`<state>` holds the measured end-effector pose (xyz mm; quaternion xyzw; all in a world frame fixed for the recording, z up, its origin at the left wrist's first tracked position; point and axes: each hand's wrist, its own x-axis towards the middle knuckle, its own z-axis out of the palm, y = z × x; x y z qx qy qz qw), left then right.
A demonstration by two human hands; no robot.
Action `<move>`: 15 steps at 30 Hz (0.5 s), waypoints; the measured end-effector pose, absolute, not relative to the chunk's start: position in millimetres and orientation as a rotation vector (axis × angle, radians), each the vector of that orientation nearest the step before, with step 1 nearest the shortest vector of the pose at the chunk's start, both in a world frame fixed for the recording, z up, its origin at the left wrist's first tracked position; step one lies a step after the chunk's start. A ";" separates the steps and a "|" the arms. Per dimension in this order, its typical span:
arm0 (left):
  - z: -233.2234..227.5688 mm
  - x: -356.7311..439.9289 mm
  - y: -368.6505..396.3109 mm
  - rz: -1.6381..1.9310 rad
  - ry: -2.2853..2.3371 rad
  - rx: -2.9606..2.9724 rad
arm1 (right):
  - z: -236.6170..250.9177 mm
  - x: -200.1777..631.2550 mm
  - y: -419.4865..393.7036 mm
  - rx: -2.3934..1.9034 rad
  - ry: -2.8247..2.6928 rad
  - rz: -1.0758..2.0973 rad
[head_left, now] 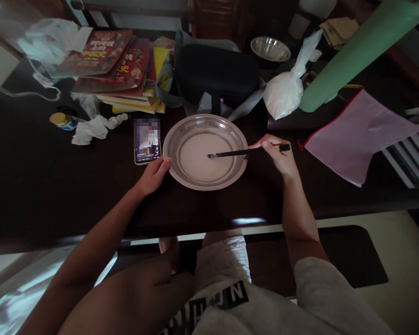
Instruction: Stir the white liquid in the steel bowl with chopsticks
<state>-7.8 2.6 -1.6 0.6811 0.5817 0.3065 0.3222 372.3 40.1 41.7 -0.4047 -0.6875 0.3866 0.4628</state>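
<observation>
A wide steel bowl [176,139] sits on the dark table [38,186] and holds a pale, milky liquid. My right hand [277,156] grips black chopsticks [237,152] at their far end, and their tips dip into the liquid near the bowl's middle. My left hand [155,174] rests against the bowl's left rim, thumb touching the edge. A lit phone [146,140] lies just left of the bowl.
Behind the bowl are a black case [216,74], a stack of books [122,70], a tied white bag of powder [288,90], a small steel bowl [270,49] and a green roll [356,51]. A pink pouch [356,135] lies right; crumpled tissue [94,128] and a small jar [61,121] lie left.
</observation>
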 end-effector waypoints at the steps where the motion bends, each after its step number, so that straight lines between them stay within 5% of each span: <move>1: -1.4 -7.6 2.6 0.801 1.523 1.787 | 41.5 372.5 40.1 -0.996 -1.667 0.951; 15: 2.0 -6.1 2.0 0.799 1.505 1.784 | 42.6 369.8 39.7 -0.972 -1.783 1.016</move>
